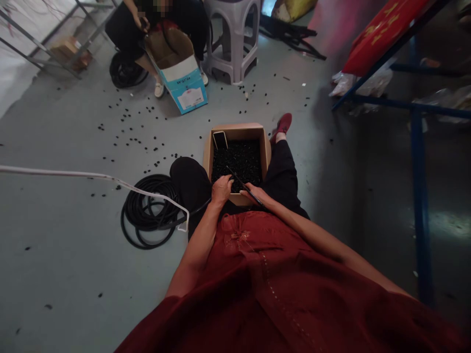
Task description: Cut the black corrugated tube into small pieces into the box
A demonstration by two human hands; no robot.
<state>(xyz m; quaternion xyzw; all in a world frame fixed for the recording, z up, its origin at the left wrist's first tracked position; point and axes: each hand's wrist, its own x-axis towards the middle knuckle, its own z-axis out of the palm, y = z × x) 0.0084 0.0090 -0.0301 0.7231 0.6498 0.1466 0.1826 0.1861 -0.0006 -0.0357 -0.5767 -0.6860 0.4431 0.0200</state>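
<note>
A cardboard box (265,147) full of small black pieces (239,159) sits between my legs on the floor. My left hand (221,189) rests at the box's near edge, fingers curled over the black pieces. My right hand (254,192) is closed on a thin black tube (241,182) that slants up over the box. A phone (220,139) leans in the box's far left corner.
A coil of black hose (147,213) lies left of my knee, with a white cable (91,175) across it. Black pieces are scattered over the grey floor. Another person sits ahead with a tilted open carton (182,73). A white stool (235,34) and blue metal frame (417,147) stand nearby.
</note>
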